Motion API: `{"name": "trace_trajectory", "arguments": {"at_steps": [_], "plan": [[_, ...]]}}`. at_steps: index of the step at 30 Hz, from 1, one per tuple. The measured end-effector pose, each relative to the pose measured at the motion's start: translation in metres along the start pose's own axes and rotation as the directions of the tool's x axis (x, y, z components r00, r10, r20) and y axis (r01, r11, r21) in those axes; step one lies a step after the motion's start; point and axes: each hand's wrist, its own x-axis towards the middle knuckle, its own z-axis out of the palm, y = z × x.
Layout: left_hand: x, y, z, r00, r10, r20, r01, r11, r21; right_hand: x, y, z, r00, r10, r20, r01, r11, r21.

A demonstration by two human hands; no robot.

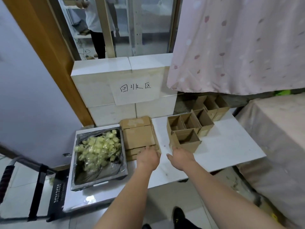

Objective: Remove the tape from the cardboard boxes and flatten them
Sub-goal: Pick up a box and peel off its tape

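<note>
On the far left of the low white table [231, 146] sits a shiny metal tray [75, 171] lined with plastic wrap. It holds a heap of balled-up, pale yellow tape [99, 148]. The tray fills its corner of the table and hangs a little past the near edge.

Just right of the tray, touching it, lies a stack of flattened boxes [139, 135]. They are plain brown cardboard, lying flat one on top of another, with torn pale patches on the far one where tape came off. The left hand [147, 158] lies palm down on the near edge of this stack, fingers straight and spread, pressing and not gripping.

Next comes a bare strip of white table between the stack and the open boxes. The right hand [181, 156] is over that strip, fingers straight and loose, holding nothing. Its fingertips are at the near wall of the closest open box [185, 141]; I cannot tell if they touch it.

More open boxes [198, 118] stand upright behind that one, packed side by side in a bunch that runs back toward the tiled wall [102, 90]. They are small, brown and empty inside.

Right of the boxes the table is bare up to its right edge, close beside a cloth-covered bed [277, 138]. A pink curtain [239, 43] hangs above.
</note>
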Motion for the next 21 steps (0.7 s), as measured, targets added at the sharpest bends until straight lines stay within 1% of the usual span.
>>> {"name": "trace_trajectory", "arguments": {"at_steps": [4, 9, 15, 21], "plan": [[-0.004, 0.025, -0.002, 0.999, 0.052, 0.009, -0.052, 0.997, 0.062, -0.009, 0.019, -0.004, 0.999, 0.037, -0.022, -0.036, 0.998, 0.045], [-0.002, 0.060, -0.003, 0.995, 0.104, 0.004, -0.104, 0.988, 0.110, -0.017, 0.046, -0.009, 0.998, 0.042, -0.049, -0.039, 0.998, 0.049], [-0.005, 0.096, 0.004, 0.997, 0.070, 0.022, -0.072, 0.983, 0.167, -0.020, 0.087, -0.013, 0.998, 0.043, -0.049, -0.041, 0.998, 0.047], [-0.005, 0.128, 0.014, 0.999, 0.023, 0.026, -0.027, 0.980, 0.195, -0.015, 0.135, -0.019, 0.998, -0.001, -0.070, 0.004, 0.999, 0.042]]}}
